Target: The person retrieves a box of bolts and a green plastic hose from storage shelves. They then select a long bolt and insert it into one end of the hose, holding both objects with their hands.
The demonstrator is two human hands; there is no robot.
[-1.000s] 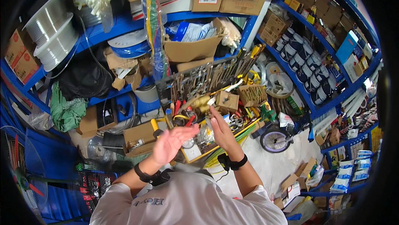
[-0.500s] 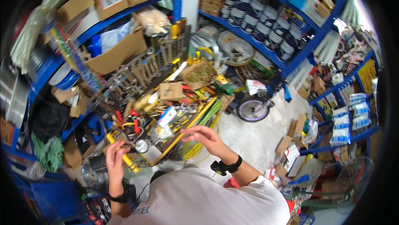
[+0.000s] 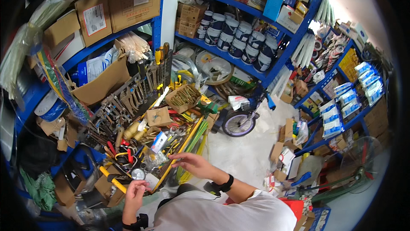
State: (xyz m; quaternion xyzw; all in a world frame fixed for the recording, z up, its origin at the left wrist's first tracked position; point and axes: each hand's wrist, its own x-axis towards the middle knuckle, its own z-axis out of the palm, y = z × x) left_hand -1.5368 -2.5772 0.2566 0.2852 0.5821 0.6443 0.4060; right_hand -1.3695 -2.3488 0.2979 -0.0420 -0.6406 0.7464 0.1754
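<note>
My left hand (image 3: 135, 196) is raised at the near corner of a tool cart, its fingers loosely bent and nothing visible in them. It overlaps the end of the cart's yellow tube handle (image 3: 112, 179); whether they touch I cannot tell. Just beyond it lie a round silvery tin (image 3: 138, 174) and a clear plastic bag (image 3: 154, 159). Over the cart's yellow right edge (image 3: 184, 145) reaches my right hand (image 3: 197, 165), open and empty, fingers stretched leftward. Heaped tools surround a blue-and-white box (image 3: 159, 142). Wrenches (image 3: 136, 98) hang along the back, near a cardboard box of screws (image 3: 183, 98).
Blue shelves with paint buckets (image 3: 231, 27) stand at the back. Right of the cart, a small bicycle with a purple-rimmed wheel (image 3: 239, 123) rests on the pale floor (image 3: 239, 154). Cartons (image 3: 288, 158) and a standing fan (image 3: 363, 158) crowd the right side.
The view has swung toward the right, so the cart appears farther left. My left hand has lowered toward the handle's near end, its fingers more bent. My right hand stays open near the cart's edge.
</note>
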